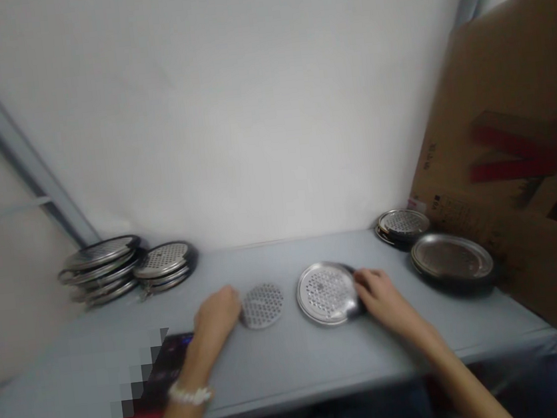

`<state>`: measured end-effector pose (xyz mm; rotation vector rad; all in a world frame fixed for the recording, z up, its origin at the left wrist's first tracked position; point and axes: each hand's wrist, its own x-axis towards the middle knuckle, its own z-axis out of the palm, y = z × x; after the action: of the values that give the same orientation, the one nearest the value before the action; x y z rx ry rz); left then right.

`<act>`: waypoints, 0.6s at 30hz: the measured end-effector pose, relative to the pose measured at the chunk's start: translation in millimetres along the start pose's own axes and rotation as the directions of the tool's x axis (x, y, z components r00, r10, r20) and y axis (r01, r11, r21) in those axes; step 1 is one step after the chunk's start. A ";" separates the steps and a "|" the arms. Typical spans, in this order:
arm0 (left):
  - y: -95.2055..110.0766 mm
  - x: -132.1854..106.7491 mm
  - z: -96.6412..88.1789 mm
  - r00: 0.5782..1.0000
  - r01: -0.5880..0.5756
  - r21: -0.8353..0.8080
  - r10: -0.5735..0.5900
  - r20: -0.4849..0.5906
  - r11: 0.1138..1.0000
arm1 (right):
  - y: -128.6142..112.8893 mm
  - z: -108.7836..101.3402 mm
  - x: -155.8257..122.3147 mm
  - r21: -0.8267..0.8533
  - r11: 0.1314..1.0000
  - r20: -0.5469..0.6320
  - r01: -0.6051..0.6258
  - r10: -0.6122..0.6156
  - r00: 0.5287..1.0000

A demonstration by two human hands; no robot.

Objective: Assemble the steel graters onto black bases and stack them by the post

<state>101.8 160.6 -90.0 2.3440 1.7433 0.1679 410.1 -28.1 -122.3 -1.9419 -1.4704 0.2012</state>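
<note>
Steel perforated disc (262, 305) just beside left hand (218, 316), grip unclear, right hand (384, 297) gripping steel tray (325, 293)

Tallied from my remote feed: one left hand (218, 316), one right hand (384, 297). Loose on the tabletop (296, 368): one perforated metal disc (262, 305), one rimmed perforated tray (324, 294), one plain metal pan (451, 260). Three stacks of perforated trays: far-left stack (102, 269), second stack (167, 265), right stack (404, 225); layers uncountable. One cardboard sheet (512, 142).
</note>
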 end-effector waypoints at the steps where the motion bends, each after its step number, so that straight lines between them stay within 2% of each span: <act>1: 7.4 -5.6 -0.4 1.000 -0.013 0.015 0.013 -0.021 1.000 | -0.2 1.8 1.2 -0.005 1.000 -0.010 -0.004 0.004 1.000; 2: 16.2 -12.2 -0.4 0.998 -0.053 0.013 0.054 -0.034 0.998 | -0.7 4.0 2.3 -0.006 1.000 -0.020 -0.006 0.006 1.000; 4: 36.3 -27.4 1.3 0.965 -0.261 -0.052 0.259 -0.042 0.964 | -2.1 8.8 4.2 -0.008 1.000 -0.036 -0.004 0.004 0.999; 6: 54.9 -42.1 5.4 0.870 -0.489 -0.171 0.493 -0.019 0.855 | -3.1 13.2 4.6 -0.006 1.000 -0.046 0.003 -0.003 0.999; 7: 62.3 -48.2 8.1 0.820 -0.562 -0.212 0.573 -0.011 0.800 | -3.1 15.1 4.2 -0.004 1.000 -0.046 0.013 -0.013 0.999; 9: 72.1 -56.3 14.1 0.769 -0.619 -0.244 0.640 0.008 0.747 | -1.4 17.5 2.6 -0.001 0.999 -0.027 0.046 -0.046 0.999; 12: 75.7 -58.3 21.3 0.776 -0.611 -0.218 0.630 0.026 0.761 | 4.9 18.4 0.4 -0.036 0.996 0.037 0.077 -0.076 0.996; 18: 65.3 -47.8 21.8 0.814 -0.569 -0.176 0.580 0.013 0.803 | 21.8 15.5 1.5 -0.217 0.976 0.057 -0.024 0.037 0.998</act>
<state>153.4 94.7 -93.8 2.6371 0.8881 0.3093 420.1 -22.9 -146.7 -2.1489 -1.5576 0.1184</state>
